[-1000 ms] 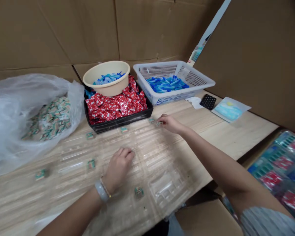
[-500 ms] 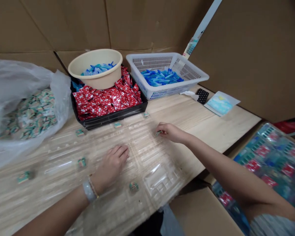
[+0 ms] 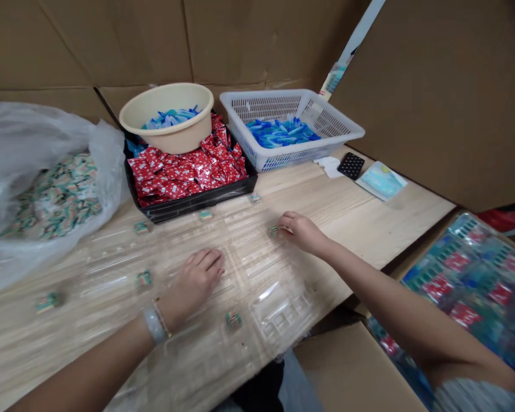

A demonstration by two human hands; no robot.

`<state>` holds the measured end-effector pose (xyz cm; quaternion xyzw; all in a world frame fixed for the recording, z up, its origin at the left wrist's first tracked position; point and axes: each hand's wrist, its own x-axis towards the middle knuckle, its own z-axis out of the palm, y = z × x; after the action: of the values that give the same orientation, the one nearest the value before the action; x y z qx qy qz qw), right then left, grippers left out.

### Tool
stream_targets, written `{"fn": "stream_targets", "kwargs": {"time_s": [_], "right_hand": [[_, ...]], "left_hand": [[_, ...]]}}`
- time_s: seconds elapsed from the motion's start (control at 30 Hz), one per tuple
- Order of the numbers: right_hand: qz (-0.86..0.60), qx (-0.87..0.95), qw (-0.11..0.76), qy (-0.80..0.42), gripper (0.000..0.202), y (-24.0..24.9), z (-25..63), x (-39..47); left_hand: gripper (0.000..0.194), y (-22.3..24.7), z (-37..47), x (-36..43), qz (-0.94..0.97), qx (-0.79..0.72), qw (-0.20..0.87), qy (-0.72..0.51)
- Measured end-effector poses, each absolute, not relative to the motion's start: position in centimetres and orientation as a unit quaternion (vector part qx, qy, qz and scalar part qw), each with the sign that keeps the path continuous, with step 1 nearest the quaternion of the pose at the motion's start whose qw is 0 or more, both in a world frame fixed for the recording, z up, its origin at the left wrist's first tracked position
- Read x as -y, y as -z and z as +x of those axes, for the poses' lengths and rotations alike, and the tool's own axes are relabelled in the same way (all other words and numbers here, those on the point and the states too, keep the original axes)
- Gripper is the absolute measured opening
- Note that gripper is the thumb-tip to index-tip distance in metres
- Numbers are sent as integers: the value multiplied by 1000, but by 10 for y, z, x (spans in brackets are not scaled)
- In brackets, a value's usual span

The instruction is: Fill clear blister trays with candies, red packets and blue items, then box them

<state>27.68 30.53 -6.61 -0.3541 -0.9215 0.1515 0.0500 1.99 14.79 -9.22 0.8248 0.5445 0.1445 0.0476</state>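
Note:
My left hand (image 3: pixel 197 280) lies flat on clear plastic blister trays (image 3: pixel 278 312), fingers stretched out and holding nothing. To its right, my right hand (image 3: pixel 302 232) has curled fingers, with the fingertips pinched at the edge of a small green-and-orange striped block (image 3: pixel 274 230) on a tray. Several similar blocks sit apart in the trays, among them one block (image 3: pixel 233 319) near the front and another block (image 3: pixel 143 278) left of my left hand. Many more fill a translucent plastic bag (image 3: pixel 107 166) at the left.
Behind the trays stands a black box (image 3: pixel 206 197) of red packets (image 3: pixel 175 174), with a cream basin (image 3: pixel 167 137) of blue pieces on top. A white basket (image 3: pixel 300 157) holds more blue pieces. A black dotted item (image 3: pixel 351 166) lies beside it. Filled packs (image 3: pixel 459 274) are at right.
My right hand has shifted slightly right, and more of the small block shows beside its fingertips. My left hand stays in place on the trays. The view has tilted slightly.

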Motion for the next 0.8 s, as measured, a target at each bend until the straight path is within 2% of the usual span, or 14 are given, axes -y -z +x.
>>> {"fn": "stream_targets", "kwargs": {"time_s": [0.27,0.43,0.53,0.63,0.8], "right_hand": [[-308,940,80,-121,22,88,283,-297],[-313,933,143,-103,26,82,257,-301],[-328,917,180,-134,22,51,195,-286],[-263,926,205,-178,17,18,98,-264],[-203,926,230,-222,14,-4,-79,-244]], "left_hand": [[27,82,25,-140,810,-554,109,-155],[27,66,2,-129,787,-580,84,-195],[27,47,-54,-122,745,-597,60,-293],[21,26,-141,-117,633,-676,26,-376],[20,10,-263,-119,443,-810,50,-380]]}}
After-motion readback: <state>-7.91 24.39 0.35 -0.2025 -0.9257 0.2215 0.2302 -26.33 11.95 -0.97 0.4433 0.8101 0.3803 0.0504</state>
